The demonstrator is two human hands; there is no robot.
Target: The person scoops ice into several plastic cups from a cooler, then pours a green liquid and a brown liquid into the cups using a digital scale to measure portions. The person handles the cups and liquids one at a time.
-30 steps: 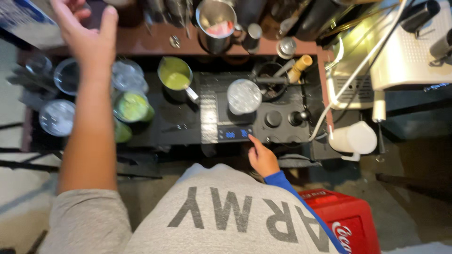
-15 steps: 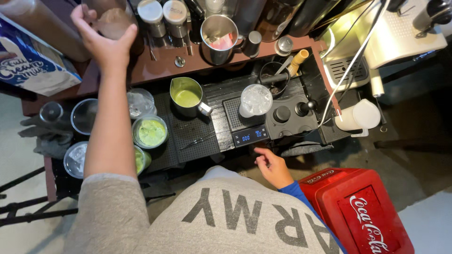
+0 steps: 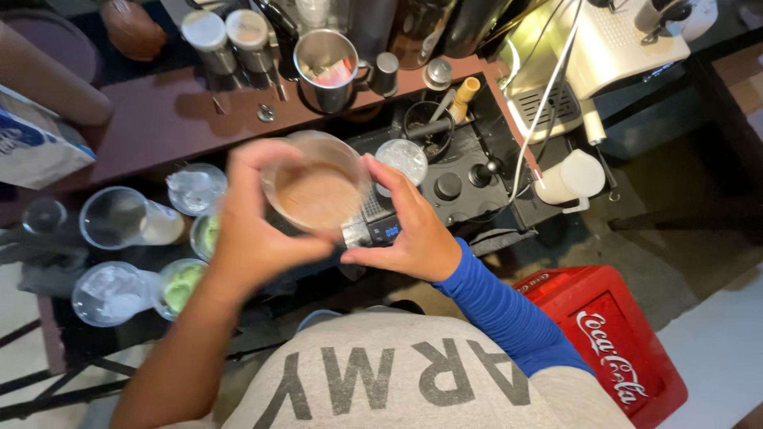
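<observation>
Hands are meeting in the middle of the frame around a clear round container (image 3: 318, 191) filled with something brown, possibly a powder, though motion blur makes that hard to tell. The left hand (image 3: 258, 226) is cupping the container from the left, its fingers wrapping the near side and the thumb arching over the upper rim. The right hand (image 3: 413, 230), coming out of a blue sleeve (image 3: 501, 314), is pressing its fingers against the container's right side. The container is being held above the dark worktop (image 3: 477, 210), over a small digital scale (image 3: 381, 230).

At the left of the frame, several clear plastic cups (image 3: 119, 218) are standing together, two of them (image 3: 181, 287) holding something green. A clear cup of ice (image 3: 401, 159) is sitting just right of the container. Along the upper edge, a steel pitcher (image 3: 326, 67) is standing on a reddish shelf (image 3: 167, 119). A white jug (image 3: 571, 179) is standing to the right, and a red crate (image 3: 612, 342) is lying at the lower right.
</observation>
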